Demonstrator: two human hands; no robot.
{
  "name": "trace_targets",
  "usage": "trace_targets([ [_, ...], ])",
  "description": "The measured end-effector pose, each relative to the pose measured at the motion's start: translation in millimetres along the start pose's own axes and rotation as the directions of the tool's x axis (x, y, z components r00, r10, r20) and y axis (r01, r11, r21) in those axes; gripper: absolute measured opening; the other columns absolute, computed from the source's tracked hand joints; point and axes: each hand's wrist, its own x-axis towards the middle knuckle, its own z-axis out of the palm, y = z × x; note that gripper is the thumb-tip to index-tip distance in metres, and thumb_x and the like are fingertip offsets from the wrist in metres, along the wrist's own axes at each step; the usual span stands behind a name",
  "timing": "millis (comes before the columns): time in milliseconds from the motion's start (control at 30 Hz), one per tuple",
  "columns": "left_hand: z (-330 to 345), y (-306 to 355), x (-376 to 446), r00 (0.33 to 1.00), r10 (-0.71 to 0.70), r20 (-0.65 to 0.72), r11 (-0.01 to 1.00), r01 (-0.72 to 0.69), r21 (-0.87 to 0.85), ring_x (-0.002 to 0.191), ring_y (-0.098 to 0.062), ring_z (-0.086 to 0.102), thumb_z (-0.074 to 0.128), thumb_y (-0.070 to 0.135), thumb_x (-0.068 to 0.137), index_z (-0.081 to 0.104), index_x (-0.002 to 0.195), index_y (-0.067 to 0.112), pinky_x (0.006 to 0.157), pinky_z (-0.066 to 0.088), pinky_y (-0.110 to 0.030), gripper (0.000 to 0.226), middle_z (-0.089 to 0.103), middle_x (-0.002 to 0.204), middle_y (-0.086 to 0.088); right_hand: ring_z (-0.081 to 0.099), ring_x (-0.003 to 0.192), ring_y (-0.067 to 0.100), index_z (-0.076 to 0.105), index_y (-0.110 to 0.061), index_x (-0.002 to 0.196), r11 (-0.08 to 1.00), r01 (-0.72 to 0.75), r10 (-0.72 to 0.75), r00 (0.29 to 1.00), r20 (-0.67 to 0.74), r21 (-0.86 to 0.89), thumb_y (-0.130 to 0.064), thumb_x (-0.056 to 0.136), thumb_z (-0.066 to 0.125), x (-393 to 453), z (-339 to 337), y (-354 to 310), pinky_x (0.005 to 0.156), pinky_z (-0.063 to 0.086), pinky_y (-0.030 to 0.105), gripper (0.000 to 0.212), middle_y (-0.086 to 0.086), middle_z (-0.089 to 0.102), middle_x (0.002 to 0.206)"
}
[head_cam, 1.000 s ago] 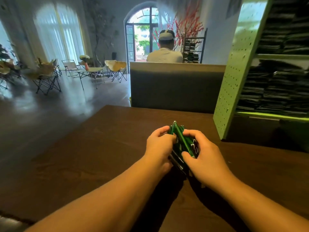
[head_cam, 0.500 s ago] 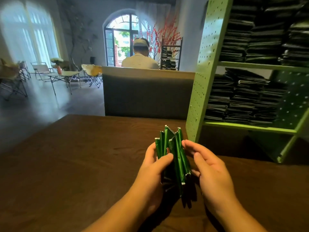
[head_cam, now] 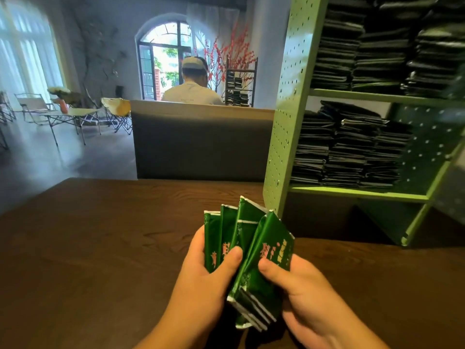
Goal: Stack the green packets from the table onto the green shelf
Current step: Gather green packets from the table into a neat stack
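Table [head_cam: 100, 248] dark wood; green shelf [head_cam: 289, 122] right; arched window [head_cam: 166, 54] behind.

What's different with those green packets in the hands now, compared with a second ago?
The green packets were bunched edge-on, low by the table; now they are raised and fanned out, printed faces showing. The left hand and right hand both keep their grip, thumbs now across the fronts. The view has swung toward the green shelf, whose stacks look unchanged. None of the held packets is on it yet.

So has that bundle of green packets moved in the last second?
Yes. The green packets have risen off the table, now fanned upright nearer the green shelf.
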Motion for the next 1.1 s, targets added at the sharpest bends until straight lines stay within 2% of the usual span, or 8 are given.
trace_targets([
  [133, 4, 1, 4, 0.998, -0.058, -0.007, 0.998, 0.058, -0.002, 0.094, -0.012, 0.075, 0.058, 0.028, 0.094, 0.070, 0.111, 0.035, 0.080, 0.054, -0.032, 0.022, 0.078, 0.104, 0.004, 0.070, 0.111, 0.039, 0.064, -0.004, 0.127, 0.999, -0.013, 0.016, 0.996, 0.092, -0.036, -0.001, 0.064, 0.082, -4, 0, -1, 0.096, 0.054, 0.054, 0.065, 0.023, 0.071, 0.119],
  [233, 7, 1, 6, 0.995, -0.098, -0.006, 0.992, 0.097, -0.080, 0.097, -0.017, 0.075, 0.048, 0.029, 0.100, 0.080, 0.098, 0.037, 0.082, 0.052, -0.035, 0.033, 0.078, 0.110, -0.005, 0.071, 0.107, 0.040, 0.064, -0.005, 0.125, 0.999, 0.020, -0.017, 0.996, 0.091, -0.033, 0.003, 0.071, 0.082, -7, 2, -4, 0.096, 0.053, 0.055, 0.058, 0.023, 0.072, 0.116],
  [367, 5, 5, -3, 0.996, -0.091, -0.001, 0.988, 0.090, -0.125, 0.103, -0.024, 0.074, 0.049, 0.025, 0.098, 0.077, 0.097, 0.047, 0.092, 0.053, -0.047, 0.035, 0.078, 0.107, -0.002, 0.071, 0.104, 0.043, 0.063, -0.003, 0.124, 0.999, 0.028, -0.031, 0.996, 0.084, 0.032, 0.006, 0.068, 0.083, -11, 6, -5, 0.096, 0.052, 0.057, 0.060, 0.025, 0.073, 0.113],
  [533, 6, 7, -3, 0.995, -0.095, -0.015, 0.971, 0.089, -0.224, 0.101, -0.034, 0.074, 0.060, 0.027, 0.081, 0.078, 0.102, 0.034, 0.087, 0.056, -0.047, 0.028, 0.077, 0.108, -0.012, 0.073, 0.100, 0.042, 0.069, -0.002, 0.117, 0.997, 0.037, -0.042, 0.996, 0.075, 0.068, 0.006, 0.071, 0.069, -12, 9, -8, 0.090, 0.054, 0.055, 0.046, 0.026, 0.074, 0.109],
  [733, 3, 7, 1, 0.985, -0.163, -0.059, 0.950, 0.141, -0.279, 0.100, -0.036, 0.074, 0.051, 0.011, 0.101, 0.074, 0.113, 0.029, 0.084, 0.057, -0.049, 0.031, 0.077, 0.109, -0.012, 0.072, 0.103, 0.041, 0.066, -0.006, 0.122, 0.995, 0.075, -0.075, 0.997, 0.006, 0.068, -0.001, 0.070, 0.071, -8, 7, -6, 0.096, 0.052, 0.058, 0.052, 0.022, 0.074, 0.112],
  [867, -2, 7, 2, 0.981, -0.177, -0.085, 0.943, 0.143, -0.302, 0.101, -0.046, 0.071, 0.050, 0.009, 0.102, 0.068, 0.118, 0.020, 0.091, 0.054, -0.063, 0.027, 0.075, 0.110, -0.021, 0.071, 0.105, 0.043, 0.066, -0.006, 0.122, 0.993, 0.061, -0.066, 0.997, 0.038, 0.103, -0.002, 0.071, 0.069, -8, 5, -7, 0.096, 0.051, 0.058, 0.052, 0.024, 0.073, 0.113],
  [967, -5, 10, 3, 0.972, -0.217, -0.085, 0.919, 0.174, -0.355, 0.096, -0.046, 0.071, 0.049, 0.007, 0.102, 0.067, 0.117, 0.015, 0.086, 0.056, -0.059, 0.025, 0.074, 0.108, -0.025, 0.070, 0.106, 0.044, 0.068, -0.005, 0.121, 0.994, 0.028, -0.039, 0.994, 0.102, 0.107, -0.002, 0.073, 0.067, -10, 4, -8, 0.094, 0.052, 0.059, 0.048, 0.025, 0.072, 0.115],
  [1100, -12, 10, 6, 0.950, -0.301, -0.087, 0.847, 0.224, -0.482, 0.082, -0.034, 0.072, 0.049, 0.007, 0.100, 0.071, 0.116, 0.013, 0.082, 0.058, -0.052, 0.028, 0.075, 0.099, -0.020, 0.070, 0.104, 0.046, 0.073, -0.004, 0.115, 0.986, 0.005, -0.028, 0.990, 0.140, 0.164, -0.006, 0.052, 0.096, -11, 2, -9, 0.079, 0.060, 0.059, 0.068, 0.029, 0.070, 0.118],
])
